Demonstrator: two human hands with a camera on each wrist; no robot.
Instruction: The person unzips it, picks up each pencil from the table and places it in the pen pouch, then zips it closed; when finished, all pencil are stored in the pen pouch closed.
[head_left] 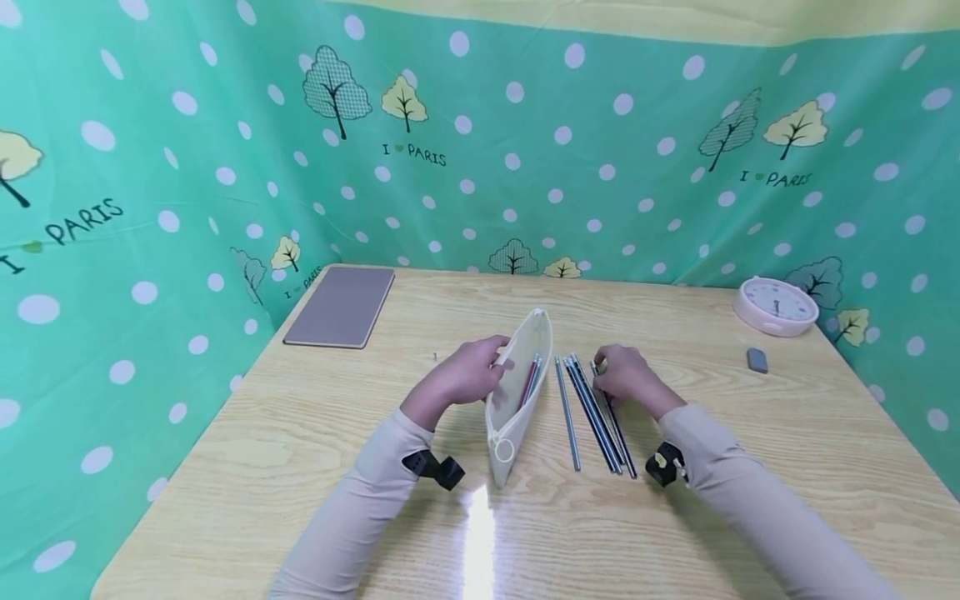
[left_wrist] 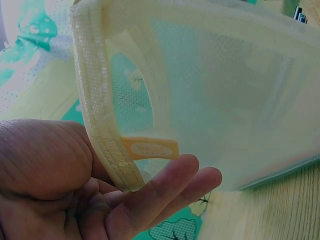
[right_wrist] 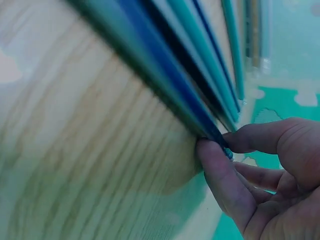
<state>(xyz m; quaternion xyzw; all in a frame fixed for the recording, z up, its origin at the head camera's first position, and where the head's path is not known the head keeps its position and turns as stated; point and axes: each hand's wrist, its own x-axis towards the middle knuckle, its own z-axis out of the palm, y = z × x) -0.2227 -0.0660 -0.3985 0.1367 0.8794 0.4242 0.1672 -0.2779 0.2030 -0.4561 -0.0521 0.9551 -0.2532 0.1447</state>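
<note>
My left hand (head_left: 471, 371) grips the rim of a pale mesh zipper pouch (head_left: 517, 429), thumb on one side and fingers on the other. The pouch stands open on the table, and several pencils (head_left: 529, 385) lean inside it. In the left wrist view an orange tag (left_wrist: 150, 149) shows on the mesh near my fingertips. To the right, my right hand (head_left: 626, 373) pinches the far end of a dark blue pencil (right_wrist: 192, 107) between thumb and finger. Beside it lie several blue and dark pencils (head_left: 597, 425) close together, and a lone teal pencil (head_left: 567, 417) nearer the pouch.
A grey-purple notebook (head_left: 341, 307) lies at the table's back left. At the back right are a pink round clock (head_left: 776, 305) and a small grey object (head_left: 757, 360). A green dotted curtain (head_left: 525, 183) hangs behind the wooden table (head_left: 247, 467).
</note>
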